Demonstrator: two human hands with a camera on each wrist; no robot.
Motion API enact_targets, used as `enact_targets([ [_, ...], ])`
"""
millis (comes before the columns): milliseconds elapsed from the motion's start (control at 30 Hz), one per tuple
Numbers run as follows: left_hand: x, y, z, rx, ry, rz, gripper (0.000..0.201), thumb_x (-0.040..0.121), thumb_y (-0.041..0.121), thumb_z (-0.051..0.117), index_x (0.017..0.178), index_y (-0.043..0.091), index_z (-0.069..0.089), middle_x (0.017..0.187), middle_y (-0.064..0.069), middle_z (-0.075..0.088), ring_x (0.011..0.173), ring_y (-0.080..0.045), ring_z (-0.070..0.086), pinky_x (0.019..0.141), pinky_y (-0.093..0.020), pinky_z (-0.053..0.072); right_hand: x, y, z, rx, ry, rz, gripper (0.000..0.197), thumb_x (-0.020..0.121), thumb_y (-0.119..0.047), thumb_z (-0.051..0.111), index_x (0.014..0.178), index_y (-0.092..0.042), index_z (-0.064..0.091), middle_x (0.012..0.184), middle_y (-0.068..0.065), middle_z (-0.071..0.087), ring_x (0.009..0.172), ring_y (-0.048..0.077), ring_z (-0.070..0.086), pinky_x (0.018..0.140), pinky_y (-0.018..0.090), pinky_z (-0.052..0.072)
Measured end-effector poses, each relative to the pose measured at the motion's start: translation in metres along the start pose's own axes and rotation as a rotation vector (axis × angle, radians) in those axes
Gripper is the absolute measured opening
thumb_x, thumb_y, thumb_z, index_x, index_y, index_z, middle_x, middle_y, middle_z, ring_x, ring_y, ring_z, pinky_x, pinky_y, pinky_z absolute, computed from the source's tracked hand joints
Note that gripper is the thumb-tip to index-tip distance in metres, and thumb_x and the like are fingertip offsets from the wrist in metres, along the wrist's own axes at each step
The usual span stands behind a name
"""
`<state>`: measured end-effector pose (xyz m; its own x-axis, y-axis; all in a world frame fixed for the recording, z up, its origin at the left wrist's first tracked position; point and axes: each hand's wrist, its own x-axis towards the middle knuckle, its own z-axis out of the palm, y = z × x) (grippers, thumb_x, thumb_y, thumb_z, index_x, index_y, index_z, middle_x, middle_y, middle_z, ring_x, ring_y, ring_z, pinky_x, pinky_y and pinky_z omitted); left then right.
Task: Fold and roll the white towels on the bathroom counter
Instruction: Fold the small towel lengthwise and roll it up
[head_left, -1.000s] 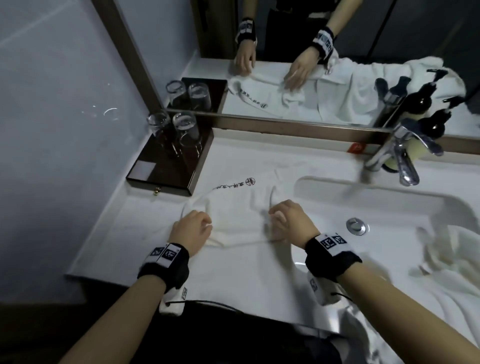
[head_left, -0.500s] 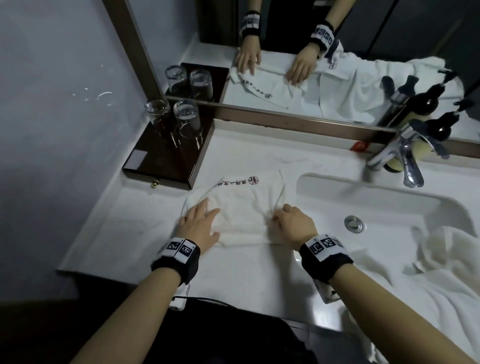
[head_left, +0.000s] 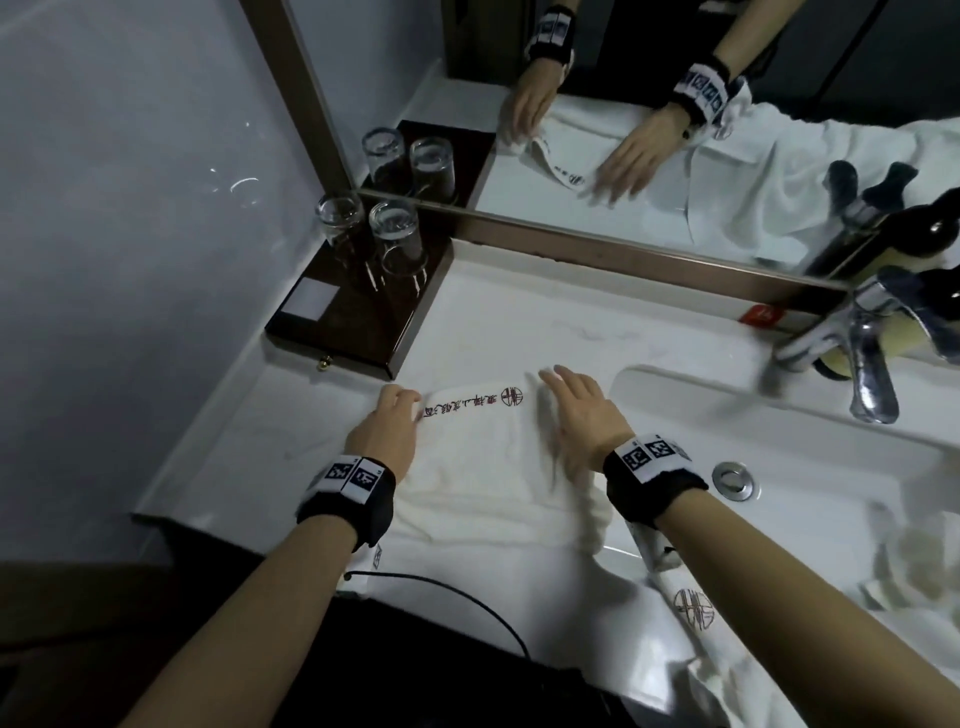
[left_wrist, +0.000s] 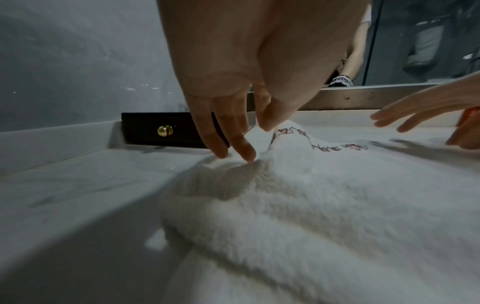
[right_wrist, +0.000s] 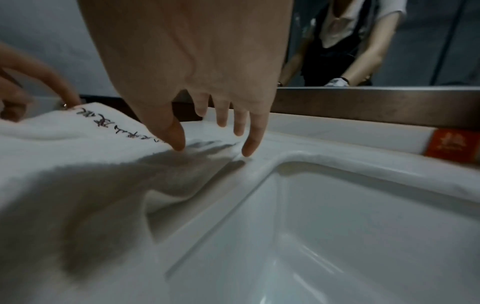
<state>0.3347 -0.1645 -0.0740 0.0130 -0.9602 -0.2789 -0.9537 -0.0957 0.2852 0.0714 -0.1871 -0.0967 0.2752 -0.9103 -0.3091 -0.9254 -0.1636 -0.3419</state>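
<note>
At the far left a dark wooden tray (head_left: 358, 332) with two upturned glasses (head_left: 395, 241) stands on the white worktop (head_left: 208, 457), against the wall; just right of it lies the folded white towel (head_left: 483, 467), flat on the worktop between the tray and the sink (head_left: 779, 441). The towel's long axis runs from the front edge of the worktop toward the mirror (head_left: 649, 130); its far end carries a line of dark embroidered letters (head_left: 470, 405) that goes across, left to right. The left hand (head_left: 387, 434) rests on the far left corner of the towel, its grip apart, with fingertips (left_wrist: 245, 151) pressing into the pile; the right hand (head_left: 579, 415) lies on the far right edge, fingers (right_wrist: 250, 144) straight and spread, holding nothing. More white towelling (head_left: 753, 670) hangs at the right front; a chrome tap (head_left: 862, 364) stands at the far right.
</note>
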Motion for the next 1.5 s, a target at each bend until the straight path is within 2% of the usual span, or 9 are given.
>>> enact_targets([
  [100,0.008,-0.004,-0.001,0.097,-0.127,-0.101,0.053,0.091,0.002,0.035,0.139,0.023,0.029,0.144,-0.003,0.028,0.1,-0.03,0.058,0.08,-0.038,0.045,0.01,-0.003,-0.001,-0.063,-0.07,0.024,0.106,0.066,-0.005,0.069,0.149,-0.02,0.005,0.15,0.0,0.024,0.134,0.026,0.025,0.098,0.044,0.044],
  [233,0.014,-0.014,-0.002,0.231,-0.29,-0.188,0.056,0.093,0.019,0.043,0.143,0.028,0.019,0.128,-0.013,0.051,0.107,-0.032,0.057,0.084,-0.038,0.044,0.016,-0.009,0.001,0.001,-0.027,0.145,0.058,0.082,-0.015,0.054,0.137,-0.018,0.035,0.129,0.008,0.042,0.123,0.029,0.04,0.09,0.04,0.044],
  [533,0.048,0.01,-0.025,0.064,-0.048,0.019,0.021,0.093,0.011,0.037,0.114,0.017,0.036,0.1,-0.012,0.067,0.09,-0.034,0.062,0.068,-0.035,0.042,0.005,-0.01,-0.023,0.13,0.257,0.239,0.021,0.088,-0.019,0.053,0.108,-0.017,0.06,0.104,0.009,0.052,0.091,0.033,0.059,0.067,0.031,0.041],
  [667,0.081,0.028,-0.042,-0.11,0.059,0.157,0.046,0.091,0.006,0.038,0.131,0.026,0.025,0.118,-0.013,0.061,0.095,-0.038,0.061,0.074,-0.04,0.044,0.015,-0.004,-0.054,0.248,0.445,0.325,0.042,0.089,-0.009,0.052,0.13,-0.014,0.049,0.123,0.016,0.047,0.105,0.037,0.056,0.085,0.042,0.049],
  [833,0.089,0.022,-0.014,0.027,-0.193,0.38,0.061,0.092,0.024,0.046,0.147,0.023,0.019,0.155,0.0,0.017,0.139,-0.026,0.028,0.108,-0.044,0.032,-0.001,-0.011,-0.031,0.255,0.221,0.456,0.066,0.085,-0.001,0.051,0.146,-0.009,0.024,0.145,0.021,0.028,0.127,0.039,0.038,0.105,0.041,0.033],
  [1033,0.069,-0.005,0.023,0.23,-0.221,0.468,0.068,0.088,0.037,0.051,0.146,0.035,0.014,0.158,0.004,-0.005,0.145,-0.02,0.0,0.114,-0.048,0.016,-0.032,-0.025,0.026,0.396,0.132,0.557,0.066,0.086,-0.011,0.05,0.145,-0.02,0.023,0.144,0.018,0.029,0.128,0.037,0.038,0.106,0.041,0.034],
  [1233,0.05,-0.022,0.019,-0.075,-0.061,0.263,0.089,0.079,0.028,0.067,0.147,0.012,0.013,0.156,-0.007,0.006,0.141,-0.028,0.018,0.113,-0.036,0.023,-0.048,-0.011,0.03,0.703,0.232,0.766,0.087,0.077,-0.014,0.07,0.147,-0.013,0.019,0.124,0.012,0.058,0.108,0.027,0.055,0.087,0.027,0.039],
  [1367,0.034,-0.027,0.019,-0.28,-0.113,0.066,0.101,0.071,0.026,0.078,0.145,0.005,0.014,0.149,-0.015,0.024,0.136,-0.03,0.028,0.109,-0.035,0.026,-0.057,-0.001,0.023,0.55,0.111,0.78,0.025,0.075,-0.024,0.074,0.091,-0.011,0.059,0.097,0.011,0.063,0.088,0.024,0.055,0.072,0.029,0.04],
  [1500,0.021,-0.033,0.018,-0.261,-0.239,-0.023,0.066,0.068,0.031,0.079,0.12,0.008,0.046,0.121,-0.007,0.054,0.111,-0.027,0.053,0.084,-0.031,0.042,-0.064,-0.004,0.02,0.577,0.248,0.62,0.041,0.078,-0.02,0.071,0.06,-0.019,0.034,0.063,-0.001,0.042,0.064,0.02,0.041,0.052,0.027,0.027],
])
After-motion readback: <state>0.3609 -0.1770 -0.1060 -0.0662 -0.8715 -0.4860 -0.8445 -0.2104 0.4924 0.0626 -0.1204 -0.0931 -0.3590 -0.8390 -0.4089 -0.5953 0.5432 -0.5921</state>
